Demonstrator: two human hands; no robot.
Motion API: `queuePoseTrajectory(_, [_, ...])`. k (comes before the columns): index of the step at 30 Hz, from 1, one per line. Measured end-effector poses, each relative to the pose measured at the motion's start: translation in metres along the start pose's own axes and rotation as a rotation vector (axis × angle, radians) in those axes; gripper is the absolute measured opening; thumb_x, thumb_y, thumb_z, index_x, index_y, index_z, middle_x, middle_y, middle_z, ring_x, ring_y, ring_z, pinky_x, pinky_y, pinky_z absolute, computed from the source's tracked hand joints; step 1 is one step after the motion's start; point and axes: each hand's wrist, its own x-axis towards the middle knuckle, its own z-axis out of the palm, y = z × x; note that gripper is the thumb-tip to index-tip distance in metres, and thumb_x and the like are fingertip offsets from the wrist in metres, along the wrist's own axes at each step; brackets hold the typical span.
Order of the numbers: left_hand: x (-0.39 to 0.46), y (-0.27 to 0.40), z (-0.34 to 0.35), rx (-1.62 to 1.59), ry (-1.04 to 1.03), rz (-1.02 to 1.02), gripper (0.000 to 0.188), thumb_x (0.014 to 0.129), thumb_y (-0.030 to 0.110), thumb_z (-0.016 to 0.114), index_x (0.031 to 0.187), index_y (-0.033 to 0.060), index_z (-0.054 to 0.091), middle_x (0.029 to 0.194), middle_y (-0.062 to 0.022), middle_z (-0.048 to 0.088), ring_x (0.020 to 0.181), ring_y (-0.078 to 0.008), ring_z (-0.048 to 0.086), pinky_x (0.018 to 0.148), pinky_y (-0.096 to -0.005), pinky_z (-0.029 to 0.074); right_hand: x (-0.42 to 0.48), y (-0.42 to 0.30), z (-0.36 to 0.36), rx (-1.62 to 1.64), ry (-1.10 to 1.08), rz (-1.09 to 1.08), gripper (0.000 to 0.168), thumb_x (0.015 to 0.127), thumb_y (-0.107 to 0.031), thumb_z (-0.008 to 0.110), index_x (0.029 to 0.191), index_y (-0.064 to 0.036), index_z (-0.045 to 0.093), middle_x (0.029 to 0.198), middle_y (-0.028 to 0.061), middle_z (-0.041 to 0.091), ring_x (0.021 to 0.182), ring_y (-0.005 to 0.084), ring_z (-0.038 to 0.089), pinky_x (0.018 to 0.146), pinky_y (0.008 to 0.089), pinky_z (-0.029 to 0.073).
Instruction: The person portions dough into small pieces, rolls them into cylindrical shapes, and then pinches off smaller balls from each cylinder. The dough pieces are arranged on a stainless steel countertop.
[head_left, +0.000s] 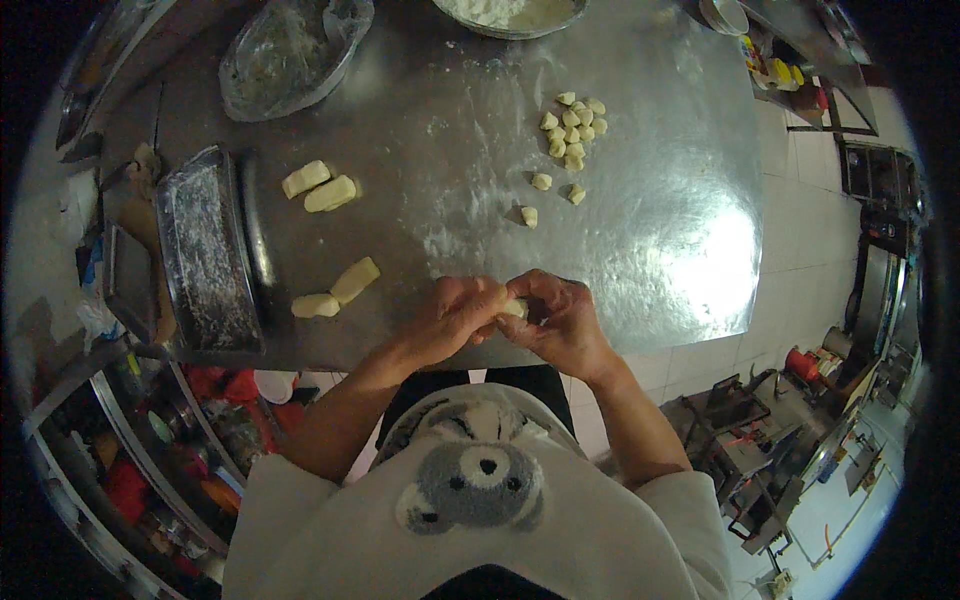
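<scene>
At the near edge of the metal table, a pale dough piece (516, 307) shows between my two hands. My right hand (559, 322) pinches it between thumb and fingers. Curled against its other side is my left hand (457, 311), whose fingers hide part of the dough. Beyond them lie a single small dough lump (529, 217) and a cluster of several more lumps (574, 127). To the left, two short dough logs (355, 280) touch end to end, and a second pair of dough logs (330, 193) rests side by side farther back.
A flour-dusted metal tray (199, 255) stands at the table's left. Behind it sits a plastic-covered container (289, 64). A bowl of flour (510, 30) is at the far edge. Flour streaks the steel tabletop (652, 225). Shelves with red items (127, 480) are below left.
</scene>
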Motion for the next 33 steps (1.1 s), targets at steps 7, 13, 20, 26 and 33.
queuePoseTrajectory(7, [-0.010,0.008,0.014,-0.461,0.077,-0.135,0.033,0.100,0.026,0.050,0.073,0.0088,0.052,0.064,0.0043,0.045,0.055,-0.0038,0.040,0.048,-0.0242,0.032,0.001,-0.006,0.001,-0.120,0.047,-0.066,0.015,0.086,-0.007,0.075,0.090,-0.001,0.062,0.082,-0.0005,0.062,0.075,0.0058,0.057,0.063,0.0211,0.047])
queuePoseTrajectory(13, [-0.008,-0.002,0.015,-0.351,0.157,-0.037,0.027,0.097,0.024,0.053,0.075,0.0080,0.057,0.064,0.0056,0.045,0.056,-0.0046,0.040,0.050,-0.0250,0.033,0.007,0.006,-0.002,-0.191,0.107,-0.269,0.013,0.085,-0.009,0.072,0.092,-0.001,0.063,0.078,0.0090,0.064,0.069,0.0119,0.057,0.062,0.0289,0.050])
queuePoseTrajectory(20, [-0.005,0.027,0.016,0.057,0.107,0.126,0.043,0.104,0.040,0.046,0.100,0.0025,0.066,0.063,0.0048,0.048,0.059,-0.0034,0.045,0.052,-0.0218,0.035,0.001,0.000,-0.040,-0.199,0.363,-0.074,0.058,0.080,-0.011,0.081,0.129,-0.001,0.053,0.097,0.0066,0.064,0.078,0.0112,0.060,0.072,0.0280,0.051])
queuePoseTrajectory(26, [0.008,-0.002,0.027,0.185,0.254,0.269,0.058,0.106,0.051,0.031,0.138,0.0066,0.050,0.081,0.0013,0.056,0.062,-0.0061,0.046,0.053,-0.0222,0.037,-0.018,0.001,0.001,-0.097,0.046,-0.033,0.055,0.080,-0.018,0.084,0.126,0.000,0.060,0.094,0.0032,0.064,0.074,0.0071,0.054,0.064,0.0239,0.045])
queuePoseTrajectory(33, [0.002,-0.006,0.001,0.086,0.050,0.027,0.042,0.105,0.038,0.043,0.109,0.0009,0.062,0.078,0.0005,0.056,0.062,-0.0075,0.047,0.053,-0.0239,0.039,-0.005,-0.002,0.011,0.136,0.013,-0.038,0.025,0.087,-0.009,0.077,0.105,0.003,0.064,0.087,0.0007,0.063,0.076,0.0058,0.056,0.064,0.0205,0.045])
